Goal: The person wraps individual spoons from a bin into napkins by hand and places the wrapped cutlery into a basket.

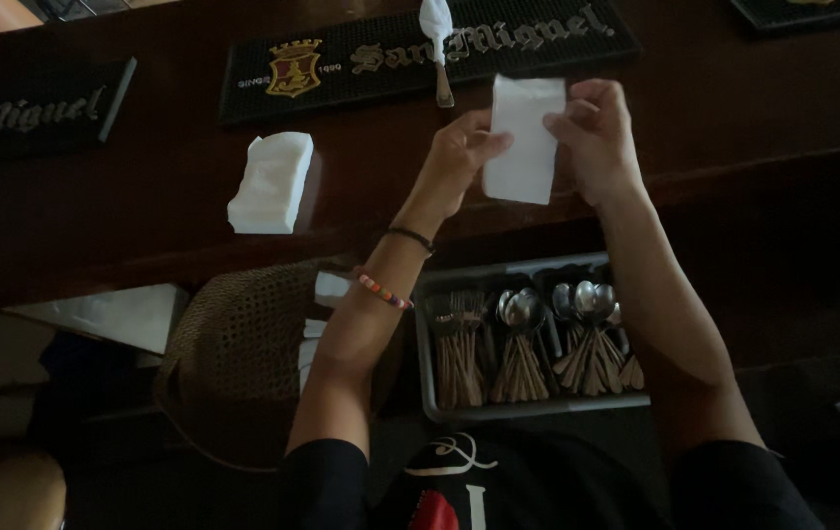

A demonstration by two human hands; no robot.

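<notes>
Napkin [526, 137], white and folded to a long rectangle, hangs in the air above the dark wooden bar counter [145, 206], held between both hands. Its long axis runs nearly straight up and away from the person, the top edge just short of the black rubber bar mat [420, 54], the bottom edge over the counter's near lip. The left hand [459, 157] pinches its left edge with thumb and fingertips; the right hand [592, 132] grips the upper right corner, fingers curled around it. Open counter lies to the right of the hands and between the left hand and a stack of white napkins [272, 182], which sits well apart to the left. On the mat just beyond the top edge lies a wrapped piece of cutlery [437, 44], its handle pointing toward the person. Below the forearms, a grey tray [538, 407] holds forks and spoons, beside a woven basket [238, 344].
</notes>
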